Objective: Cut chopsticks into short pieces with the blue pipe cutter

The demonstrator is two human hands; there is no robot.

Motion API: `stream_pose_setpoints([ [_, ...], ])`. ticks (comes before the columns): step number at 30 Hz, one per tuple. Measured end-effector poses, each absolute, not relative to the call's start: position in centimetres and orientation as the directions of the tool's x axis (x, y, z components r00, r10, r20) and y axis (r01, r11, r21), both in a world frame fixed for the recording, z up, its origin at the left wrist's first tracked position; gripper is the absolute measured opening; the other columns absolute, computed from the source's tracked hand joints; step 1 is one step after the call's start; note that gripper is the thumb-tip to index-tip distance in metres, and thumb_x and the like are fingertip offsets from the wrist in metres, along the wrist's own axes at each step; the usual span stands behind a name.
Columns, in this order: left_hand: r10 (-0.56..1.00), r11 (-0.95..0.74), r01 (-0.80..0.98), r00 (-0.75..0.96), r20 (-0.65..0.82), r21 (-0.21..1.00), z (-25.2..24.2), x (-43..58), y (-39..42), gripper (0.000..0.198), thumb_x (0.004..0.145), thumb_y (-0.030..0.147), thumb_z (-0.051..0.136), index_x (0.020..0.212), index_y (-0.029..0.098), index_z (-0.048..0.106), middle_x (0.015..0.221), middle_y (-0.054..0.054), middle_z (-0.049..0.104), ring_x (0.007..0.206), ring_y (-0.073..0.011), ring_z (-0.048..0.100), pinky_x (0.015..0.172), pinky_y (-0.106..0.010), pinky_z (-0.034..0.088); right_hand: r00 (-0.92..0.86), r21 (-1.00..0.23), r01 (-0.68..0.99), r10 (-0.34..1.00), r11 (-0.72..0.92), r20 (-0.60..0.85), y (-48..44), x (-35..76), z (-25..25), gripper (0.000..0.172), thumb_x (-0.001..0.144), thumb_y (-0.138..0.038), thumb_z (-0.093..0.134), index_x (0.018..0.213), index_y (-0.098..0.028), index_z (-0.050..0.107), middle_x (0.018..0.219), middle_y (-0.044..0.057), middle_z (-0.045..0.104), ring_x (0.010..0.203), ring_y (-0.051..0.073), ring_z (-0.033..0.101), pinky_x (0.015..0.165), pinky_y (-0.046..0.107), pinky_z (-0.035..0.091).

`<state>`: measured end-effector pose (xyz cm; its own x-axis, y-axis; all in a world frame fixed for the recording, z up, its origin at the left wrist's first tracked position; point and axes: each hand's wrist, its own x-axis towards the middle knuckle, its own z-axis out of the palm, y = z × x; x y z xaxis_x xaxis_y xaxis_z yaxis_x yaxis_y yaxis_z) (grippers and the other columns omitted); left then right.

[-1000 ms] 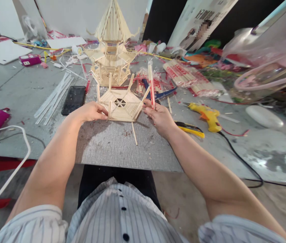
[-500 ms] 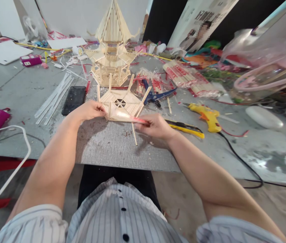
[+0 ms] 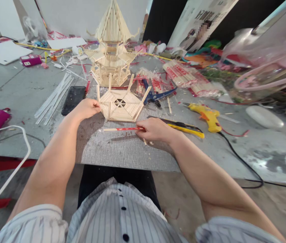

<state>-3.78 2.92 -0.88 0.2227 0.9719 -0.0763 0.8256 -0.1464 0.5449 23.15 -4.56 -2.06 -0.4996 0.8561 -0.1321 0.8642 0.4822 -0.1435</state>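
My right hand (image 3: 154, 130) is closed round one end of a pair of chopsticks in a red-printed clear wrapper (image 3: 122, 129). The wrapped chopsticks point left, low over the table in front of a hexagonal wooden-stick base (image 3: 126, 113). Upright posts rise from the corners of that base, and a spoked opening sits at its middle. Beside the base's left corner, the fingers of my left hand (image 3: 88, 108) are pinched together; what is between them, if anything, is hidden. A loose stick (image 3: 145, 141) lies partly under my right hand.
Behind the base stands a tiered stick pagoda (image 3: 111, 57). A phone (image 3: 74, 99) and white strips (image 3: 53, 98) lie left. Rightward are a yellow utility knife (image 3: 186, 130), blue pliers-like tool (image 3: 158, 96), yellow glue gun (image 3: 206, 114) with black cord, and wrapped chopstick bundles (image 3: 183, 76).
My right hand and the wrapped chopsticks have moved down, off the base's front edge. My left hand has shifted left, away from the base's front corner.
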Motion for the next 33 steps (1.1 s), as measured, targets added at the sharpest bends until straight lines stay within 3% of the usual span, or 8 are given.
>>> stream_pose_setpoints([
  [4, 0.977, -0.147, 0.855, 0.203, -0.061, 0.498, -1.2, -4.0, 3.3, 0.019, 0.069, 0.032, 0.058, 0.073, 0.016, 0.066, 0.067, -0.003, 0.063, 0.058, -0.0129, 0.051, 0.061, -0.027, 0.038, -0.339, -0.062, 0.941, 0.921, 0.333, -0.192, -4.6, 23.7, -1.3, 0.022, 0.072, -0.033, 0.045, 0.058, -0.019, 0.054, 0.058, 0.001, 0.051, 0.054, 0.012, 0.038, 0.052, 0.026, 0.019],
  [6, 0.985, -0.144, 0.876, 0.173, -0.02, 0.46, -1.2, -4.2, 3.5, 0.018, 0.07, 0.031, 0.057, 0.073, 0.016, 0.066, 0.066, -0.003, 0.063, 0.058, -0.0129, 0.05, 0.06, -0.027, 0.037, -0.279, -0.076, 0.96, 0.951, 0.271, -0.13, -4.4, 24.4, -1.3, 0.023, 0.07, -0.034, 0.048, 0.053, -0.019, 0.052, 0.053, 0.0, 0.044, 0.051, 0.011, 0.033, 0.052, 0.027, 0.019],
  [10, 0.994, -0.108, 0.894, 0.088, 0.066, 0.434, -1.1, -4.3, 3.5, 0.018, 0.07, 0.03, 0.056, 0.073, 0.015, 0.066, 0.063, -0.003, 0.06, 0.057, -0.013, 0.048, 0.057, -0.026, 0.035, -0.152, -0.473, 0.835, 0.945, 0.28, 0.29, -3.9, 25.7, -2.1, 0.031, 0.072, -0.036, 0.049, 0.047, -0.018, 0.043, 0.046, -0.003, 0.031, 0.047, 0.008, 0.029, 0.05, 0.025, 0.023],
  [13, 0.99, -0.131, 0.868, 0.142, 0.013, 0.48, -0.8, -4.1, 3.2, 0.018, 0.069, 0.031, 0.059, 0.075, 0.015, 0.066, 0.059, -0.001, 0.057, 0.055, -0.0123, 0.047, 0.056, -0.026, 0.034, 0.072, -0.746, 0.58, 0.891, 0.328, 0.448, -3.1, 26.1, -3.2, 0.03, 0.079, -0.042, 0.047, 0.063, -0.018, 0.057, 0.052, -0.002, 0.044, 0.048, 0.008, 0.037, 0.05, 0.024, 0.03],
  [16, 0.932, -0.218, 0.805, 0.339, -0.126, 0.551, -0.7, -3.7, 2.9, 0.021, 0.067, 0.034, 0.064, 0.078, 0.016, 0.067, 0.055, 0.001, 0.053, 0.053, -0.0114, 0.046, 0.057, -0.026, 0.034, 0.176, -0.881, 0.398, 0.922, 0.255, 0.346, -1.7, 26.0, -4.9, 0.033, 0.079, -0.046, 0.049, 0.092, -0.019, 0.063, 0.077, 0.003, 0.062, 0.047, 0.006, 0.042, 0.047, 0.022, 0.035],
  [21, 0.872, -0.317, 0.752, 0.471, -0.136, 0.578, -0.9, -3.2, 2.7, 0.027, 0.062, 0.039, 0.072, 0.079, 0.018, 0.067, 0.06, 0.001, 0.057, 0.059, -0.0126, 0.05, 0.061, -0.026, 0.035, 0.159, -0.981, 0.168, 0.98, 0.092, 0.119, 0.0, 25.6, -6.5, 0.042, 0.076, -0.046, 0.057, 0.112, -0.025, 0.058, 0.115, 0.006, 0.059, 0.06, 0.008, 0.056, 0.046, 0.021, 0.042],
  [30, 0.877, -0.369, 0.764, 0.475, -0.073, 0.529, -1.2, -2.8, 2.5, 0.025, 0.064, 0.041, 0.069, 0.072, 0.018, 0.065, 0.066, 0.0, 0.062, 0.065, -0.0139, 0.053, 0.063, -0.027, 0.037, 0.025, -0.999, -0.024, 0.999, 0.026, 0.025, -0.5, 25.2, -5.2, 0.044, 0.078, -0.041, 0.058, 0.121, -0.03, 0.053, 0.119, 0.003, 0.057, 0.07, 0.008, 0.062, 0.056, 0.021, 0.051],
  [33, 0.876, -0.372, 0.766, 0.476, -0.074, 0.524, -1.3, -2.8, 2.6, 0.024, 0.064, 0.04, 0.069, 0.071, 0.018, 0.065, 0.068, -0.001, 0.063, 0.067, -0.0147, 0.054, 0.064, -0.027, 0.037, -0.012, -1.0, -0.023, 1.0, -0.002, -0.002, -0.5, 25.3, -5.1, 0.045, 0.08, -0.036, 0.056, 0.124, -0.026, 0.051, 0.103, 0.003, 0.063, 0.067, 0.008, 0.062, 0.059, 0.021, 0.052],
])
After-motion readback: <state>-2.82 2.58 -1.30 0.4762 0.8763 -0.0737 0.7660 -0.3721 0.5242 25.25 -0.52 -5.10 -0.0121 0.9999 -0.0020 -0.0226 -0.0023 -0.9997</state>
